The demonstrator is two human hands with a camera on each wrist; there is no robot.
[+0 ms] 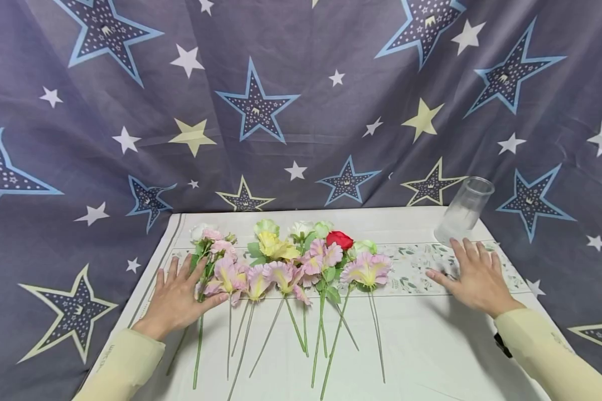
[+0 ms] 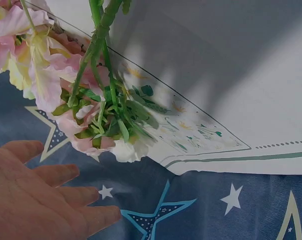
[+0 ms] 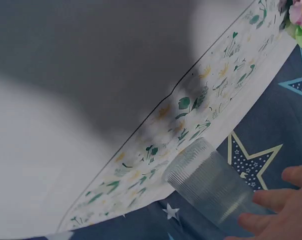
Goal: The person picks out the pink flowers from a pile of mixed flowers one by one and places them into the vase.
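My left hand (image 1: pixel 177 298) is held with fingers spread at the left end of a row of artificial flowers; in the left wrist view its fingers hold nothing. Pink-and-yellow blooms (image 1: pixel 368 269), a yellow flower (image 1: pixel 276 245), a red rose (image 1: pixel 339 240) and white flowers (image 2: pixel 130 149) lie with their stems (image 1: pixel 333 345) toward me. Over on the right, my right hand (image 1: pixel 477 280) is spread just in front of a clear glass vase (image 1: pixel 464 209), which stands upright. Whether its fingertips touch the glass cannot be told. The vase (image 3: pixel 211 182) also shows in the right wrist view.
A white cloth with a printed leafy band (image 1: pixel 411 267) covers the table under the flowers and vase. Behind it hangs a dark curtain (image 1: pixel 311 100) patterned with stars. The table's left edge (image 1: pixel 145 278) runs near my left forearm.
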